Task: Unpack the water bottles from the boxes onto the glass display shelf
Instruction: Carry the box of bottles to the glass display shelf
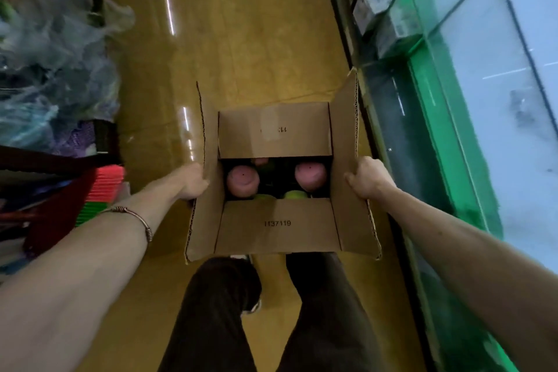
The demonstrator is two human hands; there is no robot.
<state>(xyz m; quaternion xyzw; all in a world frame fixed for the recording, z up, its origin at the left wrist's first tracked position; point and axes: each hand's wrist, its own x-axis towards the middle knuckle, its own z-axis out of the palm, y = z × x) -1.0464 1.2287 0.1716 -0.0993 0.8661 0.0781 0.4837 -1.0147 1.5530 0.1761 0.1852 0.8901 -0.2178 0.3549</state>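
With the left hand [193,181] and right hand [367,180] each gripping a side flap of the cardboard box [279,225], the pink-capped water bottles [243,180] between the grips were best kept level by lifting evenly.

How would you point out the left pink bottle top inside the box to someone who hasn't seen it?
Find the open cardboard box on the yellow floor, gripped by both hands. In the dark gap between its inner flaps sit two pink caps; take the left pink cap, nearest the left hand.
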